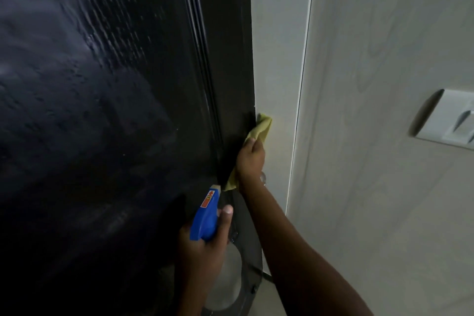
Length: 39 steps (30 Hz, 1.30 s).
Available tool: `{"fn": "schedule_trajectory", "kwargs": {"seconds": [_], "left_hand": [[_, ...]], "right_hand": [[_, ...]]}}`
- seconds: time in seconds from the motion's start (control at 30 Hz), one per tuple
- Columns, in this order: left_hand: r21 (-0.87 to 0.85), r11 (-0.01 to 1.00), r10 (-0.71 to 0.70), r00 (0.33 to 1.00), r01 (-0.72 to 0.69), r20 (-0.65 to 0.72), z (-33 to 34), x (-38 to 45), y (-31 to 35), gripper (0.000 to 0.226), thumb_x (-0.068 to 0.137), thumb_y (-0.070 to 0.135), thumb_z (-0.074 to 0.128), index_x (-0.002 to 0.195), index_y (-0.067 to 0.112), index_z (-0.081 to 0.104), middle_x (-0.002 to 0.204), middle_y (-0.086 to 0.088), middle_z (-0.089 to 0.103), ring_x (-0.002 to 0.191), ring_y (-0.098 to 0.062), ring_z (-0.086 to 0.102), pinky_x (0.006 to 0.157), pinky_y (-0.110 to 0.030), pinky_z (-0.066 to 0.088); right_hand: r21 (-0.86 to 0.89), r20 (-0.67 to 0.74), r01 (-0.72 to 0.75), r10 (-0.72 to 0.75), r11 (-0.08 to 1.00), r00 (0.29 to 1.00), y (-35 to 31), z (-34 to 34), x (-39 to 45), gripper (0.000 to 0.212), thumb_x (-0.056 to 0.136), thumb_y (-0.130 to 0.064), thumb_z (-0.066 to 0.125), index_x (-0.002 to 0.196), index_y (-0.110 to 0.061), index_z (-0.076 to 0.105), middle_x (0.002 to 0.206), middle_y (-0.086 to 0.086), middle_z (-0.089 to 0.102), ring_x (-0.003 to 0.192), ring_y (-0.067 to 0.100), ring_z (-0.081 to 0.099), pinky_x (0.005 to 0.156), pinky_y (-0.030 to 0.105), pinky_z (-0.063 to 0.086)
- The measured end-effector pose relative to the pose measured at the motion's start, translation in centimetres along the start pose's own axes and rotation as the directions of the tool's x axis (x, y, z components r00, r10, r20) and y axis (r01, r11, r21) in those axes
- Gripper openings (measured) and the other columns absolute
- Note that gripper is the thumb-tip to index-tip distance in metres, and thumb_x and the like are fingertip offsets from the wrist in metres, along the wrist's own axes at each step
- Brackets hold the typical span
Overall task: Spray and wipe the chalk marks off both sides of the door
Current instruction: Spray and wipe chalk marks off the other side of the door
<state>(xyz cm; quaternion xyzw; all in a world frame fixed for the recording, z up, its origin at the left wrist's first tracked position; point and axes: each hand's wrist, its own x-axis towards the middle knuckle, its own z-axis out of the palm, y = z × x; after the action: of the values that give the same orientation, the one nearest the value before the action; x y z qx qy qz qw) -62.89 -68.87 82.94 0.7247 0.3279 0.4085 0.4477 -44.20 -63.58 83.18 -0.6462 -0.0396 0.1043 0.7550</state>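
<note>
1. At the door's right-hand edge, the head view shows the right hand (pixel 250 159) with its fingers curled round a yellow cloth (pixel 259 129), pressing it against the dark door (pixel 102 110) where the door meets the pale frame (pixel 277 59). The cloth seems bunched in the hand so that a fold sticks out above the knuckles, probably to reach into the edge strip.
2. Lower down, the left hand (pixel 205 244) grips a blue spray bottle (pixel 206 215), thumb up along its head and nozzle pointing up toward the door, likely kept ready for another squirt while the other hand wipes.
3. The door panel shines with streaks of wet across its upper left, which suggests spray has already gone on; I can make out no chalk marks in this dim, blurred picture.
4. A white wall switch (pixel 446 118) sits on the grey wall (pixel 384 187) well apart to the right.
</note>
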Motion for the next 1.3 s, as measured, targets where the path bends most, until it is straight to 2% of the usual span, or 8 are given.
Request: {"fn": "schedule_trajectory", "kwargs": {"seconds": [0.1,0.17,0.4,0.53,0.7,0.97,1.13,1.3], "left_hand": [[-0.035,0.998,0.056,0.997,-0.058,-0.043,-0.4,0.0,-0.2,0.046,0.077,0.059,0.070,0.068,0.015,0.061,0.053,-0.008,0.060,0.050,-0.012,0.062,0.050,-0.013,0.048],[-0.027,0.997,0.074,0.996,-0.076,-0.052,-0.7,0.0,-0.2,0.050,0.078,0.066,0.064,0.069,0.017,0.061,0.053,-0.006,0.060,0.051,-0.012,0.063,0.052,-0.014,0.048],[0.022,0.988,0.152,0.988,-0.151,-0.005,-2.1,-0.3,-0.2,0.050,0.075,0.064,0.058,0.059,0.017,0.059,0.051,0.001,0.060,0.053,-0.008,0.063,0.058,-0.008,0.045],[0.017,0.986,0.165,0.986,-0.165,0.001,-2.6,-0.8,0.9,0.054,0.075,0.066,0.057,0.059,0.014,0.060,0.048,0.002,0.059,0.056,-0.007,0.064,0.058,-0.008,0.045],[-0.024,0.996,0.085,0.996,-0.085,0.007,-3.1,-0.9,1.1,0.053,0.080,0.058,0.067,0.055,0.012,0.058,0.051,0.001,0.062,0.051,-0.008,0.063,0.054,-0.010,0.046],[0.002,0.997,0.082,0.996,-0.082,0.045,-3.8,-1.0,-0.3,0.037,0.080,0.038,0.069,0.058,0.009,0.059,0.047,-0.006,0.059,0.051,-0.011,0.063,0.053,-0.011,0.047],[-0.052,0.996,0.071,0.996,-0.068,0.047,-3.5,-0.7,-0.1,0.037,0.076,0.039,0.069,0.057,0.008,0.059,0.050,-0.008,0.061,0.053,-0.009,0.064,0.055,-0.008,0.046],[-0.062,0.994,0.098,0.993,-0.095,0.058,-3.4,-0.2,0.1,0.037,0.078,0.040,0.072,0.058,0.012,0.060,0.050,-0.005,0.062,0.050,-0.010,0.063,0.052,-0.010,0.046]], "right_hand": [[0.106,0.034,0.055,-0.059,0.993,0.998,-3.9,0.7,0.1,0.030,0.109,-0.030,0.035,0.111,-0.013,0.060,0.098,0.009,0.063,0.093,0.021,0.061,0.091,0.049,0.053],[0.045,0.068,0.264,-0.266,0.964,0.961,-4.9,1.4,-0.9,0.038,0.110,-0.030,0.034,0.140,-0.014,0.051,0.120,0.011,0.063,0.106,0.019,0.060,0.095,0.040,0.050],[0.073,0.293,0.329,-0.336,0.942,0.895,7.2,-2.5,-9.5,0.053,0.106,-0.039,0.038,0.157,-0.028,0.027,0.159,-0.010,0.036,0.148,0.005,0.030,0.121,0.029,0.029],[0.102,0.330,-0.221,0.177,0.970,0.927,12.9,-5.3,-12.9,0.046,0.105,-0.044,0.048,0.132,-0.009,0.059,0.109,0.010,0.070,0.104,0.020,0.069,0.092,0.036,0.056],[0.267,0.194,-0.539,0.503,0.799,0.842,13.8,-8.7,-10.7,0.035,0.107,-0.030,0.040,0.120,-0.007,0.062,0.110,0.022,0.070,0.104,0.039,0.067,0.081,0.050,0.057],[0.558,0.326,-0.597,0.510,0.576,0.796,4.6,-8.1,-2.1,0.047,0.106,-0.034,0.037,0.138,-0.003,0.053,0.132,0.023,0.062,0.109,0.035,0.062,0.100,0.052,0.046],[0.595,0.335,-0.607,0.524,0.527,0.783,4.9,-9.4,-5.9,0.033,0.104,-0.014,0.040,0.107,0.010,0.062,0.083,0.025,0.071,0.067,0.030,0.072,0.056,0.037,0.061],[0.563,0.227,-0.590,0.577,0.579,0.784,3.8,-9.5,-5.8,0.023,0.097,-0.001,0.045,0.099,0.008,0.066,0.078,0.022,0.068,0.065,0.030,0.069,0.050,0.036,0.060]]}}
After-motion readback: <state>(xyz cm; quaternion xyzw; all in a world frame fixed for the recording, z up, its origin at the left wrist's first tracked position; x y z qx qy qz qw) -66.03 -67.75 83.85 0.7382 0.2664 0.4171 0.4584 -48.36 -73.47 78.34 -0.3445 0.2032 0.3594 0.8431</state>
